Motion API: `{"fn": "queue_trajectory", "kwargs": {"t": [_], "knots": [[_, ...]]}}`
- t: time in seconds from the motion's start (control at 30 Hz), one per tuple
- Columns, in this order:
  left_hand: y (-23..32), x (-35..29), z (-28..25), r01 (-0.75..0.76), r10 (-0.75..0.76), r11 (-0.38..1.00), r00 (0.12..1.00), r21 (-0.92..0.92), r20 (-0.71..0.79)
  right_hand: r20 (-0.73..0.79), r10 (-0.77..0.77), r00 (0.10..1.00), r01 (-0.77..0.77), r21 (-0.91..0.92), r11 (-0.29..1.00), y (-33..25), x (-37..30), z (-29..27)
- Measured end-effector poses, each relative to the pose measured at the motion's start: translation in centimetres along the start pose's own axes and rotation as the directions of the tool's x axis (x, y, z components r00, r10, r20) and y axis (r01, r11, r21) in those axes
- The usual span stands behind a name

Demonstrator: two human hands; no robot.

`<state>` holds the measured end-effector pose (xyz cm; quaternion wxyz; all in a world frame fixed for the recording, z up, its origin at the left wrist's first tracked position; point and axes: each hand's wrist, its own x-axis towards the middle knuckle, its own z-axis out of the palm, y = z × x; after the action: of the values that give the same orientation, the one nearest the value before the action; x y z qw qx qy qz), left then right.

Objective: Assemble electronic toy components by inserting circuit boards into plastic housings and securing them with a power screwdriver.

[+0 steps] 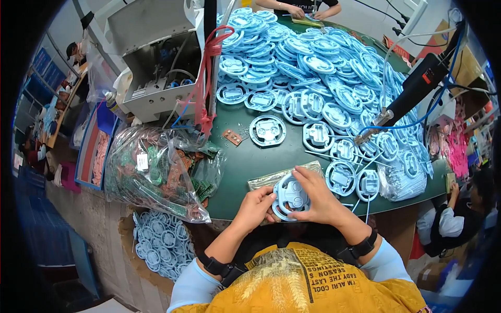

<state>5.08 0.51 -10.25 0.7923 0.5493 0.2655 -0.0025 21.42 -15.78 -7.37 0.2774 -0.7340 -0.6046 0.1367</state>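
Observation:
Near the table's front edge, my left hand [255, 207] and my right hand [317, 196] hold a light-blue round plastic part [290, 194] between them. It looks like a small toy steering wheel, tilted toward me. My left fingers pinch its left rim, while the right fingers curl over its upper and right side. Just beyond and partly beneath it lies a flat block in shiny yellowish wrapping [261, 181]. Another blue wheel part [267, 130] rests alone on the green table [245, 156]. Beside it is a small brown circuit board [232, 137] among tiny metal pieces.
A big heap of blue wheel parts [323, 62] covers the far and right table. A black electric screwdriver [417, 83] hangs at right. Clear bags hold circuit boards [162, 172] at left and white sticks [404, 180] at right. A metal machine [162, 78] stands far left; a co-worker [308, 10] sits opposite.

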Motion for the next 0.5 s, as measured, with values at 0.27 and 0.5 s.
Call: {"fn": "queue_trajectory", "kwargs": {"t": [0.27,0.5], "knots": [[-0.1,0.0,-0.1,0.065,-0.065,0.997,0.998,-0.043,0.011,-0.019,0.019,1.000,-0.018,0.064,0.998,-0.5,0.1,0.3],[0.2,-0.2,-0.2,0.082,-0.081,0.992,0.997,-0.100,0.020,-0.007,0.007,1.000,-0.006,0.044,0.999,-1.2,0.1,1.3]]}}
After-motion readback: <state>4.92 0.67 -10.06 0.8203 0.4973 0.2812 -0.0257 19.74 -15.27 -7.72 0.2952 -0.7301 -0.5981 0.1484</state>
